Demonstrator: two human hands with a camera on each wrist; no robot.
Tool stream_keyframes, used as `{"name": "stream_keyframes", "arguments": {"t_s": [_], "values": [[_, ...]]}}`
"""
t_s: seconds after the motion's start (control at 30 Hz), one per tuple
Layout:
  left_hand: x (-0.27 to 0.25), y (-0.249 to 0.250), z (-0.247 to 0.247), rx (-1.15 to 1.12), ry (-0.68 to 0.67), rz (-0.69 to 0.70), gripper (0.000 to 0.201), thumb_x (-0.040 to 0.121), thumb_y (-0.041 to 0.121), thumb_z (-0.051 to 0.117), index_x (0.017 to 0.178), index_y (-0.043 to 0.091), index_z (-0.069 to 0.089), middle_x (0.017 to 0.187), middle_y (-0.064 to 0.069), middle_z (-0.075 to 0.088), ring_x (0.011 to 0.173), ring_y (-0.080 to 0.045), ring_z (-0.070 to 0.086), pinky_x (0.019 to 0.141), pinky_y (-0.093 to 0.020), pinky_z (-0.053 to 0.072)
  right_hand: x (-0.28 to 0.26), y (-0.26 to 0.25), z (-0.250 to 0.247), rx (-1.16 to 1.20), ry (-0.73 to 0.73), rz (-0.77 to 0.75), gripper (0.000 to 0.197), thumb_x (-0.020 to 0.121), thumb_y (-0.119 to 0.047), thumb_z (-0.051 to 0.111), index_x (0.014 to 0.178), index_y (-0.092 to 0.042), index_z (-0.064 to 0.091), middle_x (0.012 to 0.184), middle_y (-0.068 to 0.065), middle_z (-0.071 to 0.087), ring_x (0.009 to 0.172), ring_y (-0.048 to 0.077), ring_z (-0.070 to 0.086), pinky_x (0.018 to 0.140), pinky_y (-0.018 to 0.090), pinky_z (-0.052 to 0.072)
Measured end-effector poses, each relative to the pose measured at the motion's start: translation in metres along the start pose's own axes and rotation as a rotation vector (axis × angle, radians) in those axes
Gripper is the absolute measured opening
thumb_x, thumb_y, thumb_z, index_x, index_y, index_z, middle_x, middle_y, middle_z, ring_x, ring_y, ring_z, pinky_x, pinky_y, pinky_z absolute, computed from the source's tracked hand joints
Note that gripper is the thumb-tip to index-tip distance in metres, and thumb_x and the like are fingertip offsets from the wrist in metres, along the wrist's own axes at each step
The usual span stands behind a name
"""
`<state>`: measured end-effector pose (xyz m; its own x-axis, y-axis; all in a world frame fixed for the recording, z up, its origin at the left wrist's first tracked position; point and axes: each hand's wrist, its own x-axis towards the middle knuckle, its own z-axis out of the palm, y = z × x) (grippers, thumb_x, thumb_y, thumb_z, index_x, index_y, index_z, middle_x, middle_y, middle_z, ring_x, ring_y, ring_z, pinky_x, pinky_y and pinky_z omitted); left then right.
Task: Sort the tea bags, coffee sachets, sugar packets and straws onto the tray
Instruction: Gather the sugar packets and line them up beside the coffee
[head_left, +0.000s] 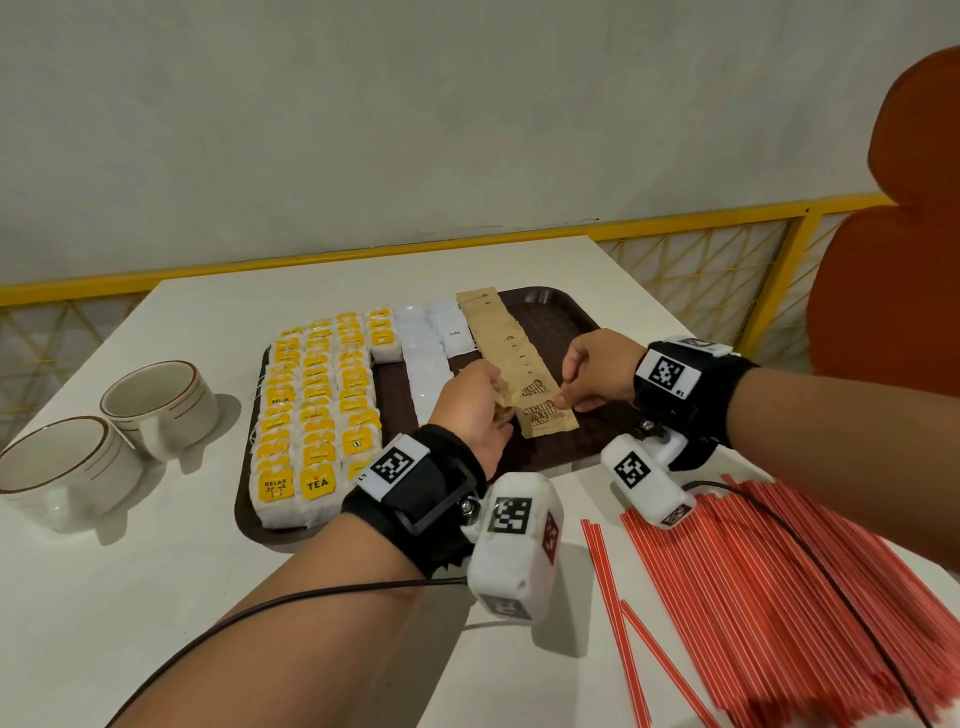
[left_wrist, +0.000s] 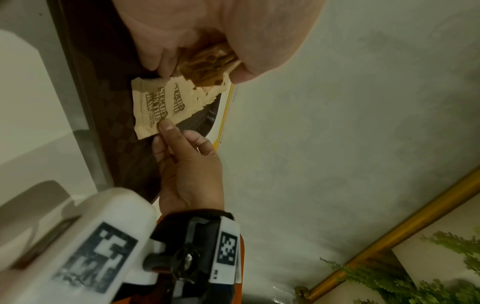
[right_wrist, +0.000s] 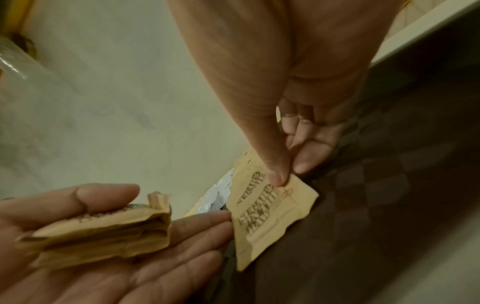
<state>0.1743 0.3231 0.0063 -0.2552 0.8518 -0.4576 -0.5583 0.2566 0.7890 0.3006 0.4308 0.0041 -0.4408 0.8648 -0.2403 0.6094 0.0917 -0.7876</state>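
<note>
The right hand (head_left: 592, 371) is pinching a sugar packet (head_left: 545, 415) onto the tray (head_left: 566, 312) row while the left hand (head_left: 475, 410) is gripping spares (right_wrist: 103, 232); next probably needs overlap.

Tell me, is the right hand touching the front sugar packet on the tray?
Touching. The right wrist view shows the right hand pinching the front sugar packet at its corner between thumb and fingertip.

Colours and patterns on the white bench (head_left: 218, 597)

A dark brown checker-textured tray (head_left: 558, 322) is seen; tea bags (head_left: 317, 415) are tagged yellow, coffee sachets (head_left: 428, 343) are white, sugar packets (head_left: 543, 410) are tan with brown print, straws (head_left: 779, 582) are striped red and white.
</note>
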Motion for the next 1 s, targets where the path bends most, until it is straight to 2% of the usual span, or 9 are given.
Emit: {"name": "stream_keyframes", "arguments": {"t_s": [0.2, 0.37, 0.57, 0.67, 0.77, 0.9, 1.0], "values": [[0.001, 0.004, 0.003, 0.019, 0.006, 0.031, 0.03, 0.096, 0.015, 0.036, 0.12, 0.011, 0.053, 0.107, -0.01, 0.065, 0.09, -0.019, 0.058, 0.093, -0.033, 0.032, 0.005, -0.001, 0.0, 0.009, 0.024, -0.001, 0.028, 0.075, 0.009, 0.073, 0.074, -0.007, 0.051, 0.071, 0.011, 0.061, 0.066, 0.021, 0.066, 0.058, 0.025, 0.058], [0.004, 0.007, 0.003, 0.026, 0.002, 0.027, 0.028, 0.096, 0.016, 0.035, 0.117, 0.011, 0.054, 0.115, -0.013, 0.064, 0.097, -0.021, 0.057, 0.094, -0.032, 0.034, 0.007, -0.005, 0.001, 0.015, 0.014, -0.019, 0.026, 0.077, 0.01, 0.071, 0.073, -0.007, 0.051, 0.07, 0.008, 0.061, 0.065, 0.019, 0.066, 0.055, 0.022, 0.057], [0.004, 0.004, 0.0, 0.007, 0.027, 0.03, 0.034, 0.097, 0.016, 0.036, 0.127, 0.01, 0.05, 0.108, -0.009, 0.063, 0.092, -0.019, 0.057, 0.095, -0.033, 0.035, 0.009, -0.003, 0.0, 0.039, -0.004, -0.005, 0.025, 0.077, 0.01, 0.071, 0.073, -0.007, 0.053, 0.069, 0.01, 0.062, 0.065, 0.019, 0.066, 0.053, 0.021, 0.056], [0.002, 0.003, 0.0, 0.002, 0.036, 0.029, 0.031, 0.097, 0.016, 0.037, 0.125, 0.01, 0.051, 0.104, -0.008, 0.063, 0.093, -0.018, 0.057, 0.096, -0.033, 0.034, 0.009, -0.002, 0.0, 0.05, -0.004, -0.002, 0.025, 0.077, 0.01, 0.071, 0.074, -0.006, 0.053, 0.072, 0.012, 0.064, 0.066, 0.021, 0.067, 0.052, 0.02, 0.056], [-0.001, 0.002, 0.001, -0.01, 0.031, 0.041, 0.031, 0.098, 0.015, 0.037, 0.124, 0.009, 0.051, 0.097, -0.007, 0.062, 0.088, -0.017, 0.057, 0.091, -0.032, 0.035, 0.008, -0.001, 0.001, 0.048, -0.003, 0.004, 0.024, 0.076, 0.009, 0.072, 0.074, -0.006, 0.053, 0.074, 0.012, 0.065, 0.067, 0.021, 0.067, 0.052, 0.019, 0.056], [-0.003, 0.002, -0.001, -0.079, 0.038, 0.094, 0.03, 0.098, 0.014, 0.038, 0.126, 0.01, 0.048, 0.12, -0.011, 0.063, 0.106, -0.021, 0.06, 0.095, -0.032, 0.036, 0.005, -0.002, -0.001, 0.025, 0.018, 0.005, 0.023, 0.076, 0.004, 0.075, 0.072, -0.008, 0.055, 0.074, 0.01, 0.065, 0.069, 0.021, 0.066, 0.054, 0.019, 0.055], [-0.006, 0.003, -0.005, -0.104, 0.028, 0.141, 0.02, 0.098, 0.013, 0.038, 0.11, 0.011, 0.053, 0.118, -0.01, 0.064, 0.101, -0.019, 0.062, 0.091, -0.028, 0.04, 0.001, -0.004, -0.004, 0.036, 0.045, -0.014, 0.022, 0.076, 0.0, 0.076, 0.071, -0.008, 0.057, 0.074, 0.011, 0.065, 0.066, 0.02, 0.064, 0.065, 0.026, 0.056]]}}
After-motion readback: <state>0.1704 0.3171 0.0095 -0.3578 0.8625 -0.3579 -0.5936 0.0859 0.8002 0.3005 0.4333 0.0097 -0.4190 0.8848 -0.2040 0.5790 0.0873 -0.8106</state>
